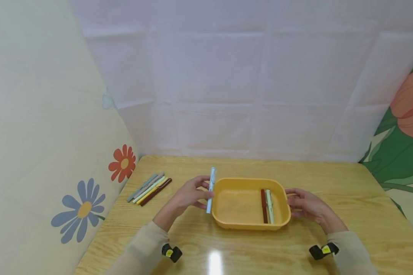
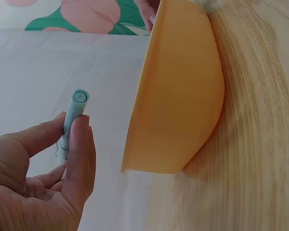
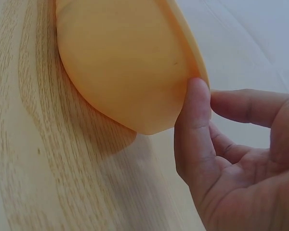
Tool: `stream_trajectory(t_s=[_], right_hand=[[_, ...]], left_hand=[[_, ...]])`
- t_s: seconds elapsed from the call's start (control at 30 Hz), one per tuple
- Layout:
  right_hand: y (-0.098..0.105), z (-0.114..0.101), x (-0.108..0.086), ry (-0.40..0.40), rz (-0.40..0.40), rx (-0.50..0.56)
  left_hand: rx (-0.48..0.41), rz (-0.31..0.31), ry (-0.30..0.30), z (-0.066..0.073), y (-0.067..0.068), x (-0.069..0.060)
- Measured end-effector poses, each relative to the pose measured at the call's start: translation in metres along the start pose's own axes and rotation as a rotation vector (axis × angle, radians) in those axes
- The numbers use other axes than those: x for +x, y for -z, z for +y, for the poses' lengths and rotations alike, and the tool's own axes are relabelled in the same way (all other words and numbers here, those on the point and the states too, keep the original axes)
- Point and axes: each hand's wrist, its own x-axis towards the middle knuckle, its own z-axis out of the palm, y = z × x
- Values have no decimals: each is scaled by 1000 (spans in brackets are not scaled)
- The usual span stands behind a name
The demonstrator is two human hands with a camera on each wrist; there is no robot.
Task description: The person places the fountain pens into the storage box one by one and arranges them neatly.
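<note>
A light blue pen (image 1: 211, 191) stands nearly upright between the thumb and fingers of my left hand (image 1: 192, 193), just off the left rim of a yellow plastic basin (image 1: 241, 226). In the left wrist view one round end of the pen (image 2: 79, 98) faces the camera, and the basin's outer wall (image 2: 178, 86) is beside it. My right hand (image 1: 308, 206) pinches the basin's right rim, with the thumb (image 3: 197, 125) against the outer side. Inside the basin, toward the right, a dark red pen (image 1: 264, 206) and a pale green pen (image 1: 270, 206) lie side by side.
Several pens (image 1: 149, 189) in grey-green, pinkish grey, pale, yellow and dark red lie in a slanted row at the table's left. The wooden table (image 1: 254, 252) meets a white cloth (image 1: 206, 95) behind and flower-print cloths on both sides.
</note>
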Motion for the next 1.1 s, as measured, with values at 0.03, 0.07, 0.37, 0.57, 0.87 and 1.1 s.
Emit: stream_trajectory(t_s=[0.03,0.07,0.37,0.57,0.87,1.1], right_hand=[[0,0,0,1,-1,-1],[0,0,0,1,-1,-2],[1,3,2,0,1,-11],[1,3,2,4,-2,-6],[1,2,0,21,-18,12],[0,1,0,9,-9,6]], left_hand=[[-3,-2,-1,0,-1,1],[-6,-4,-3,0,-2,2],[-23,-22,-21,3,-14,5],[-39,-38,-27,5,-19,7],[-44,-56,-21,3,-26,12],[-48,-60,-16,2,-33,17]])
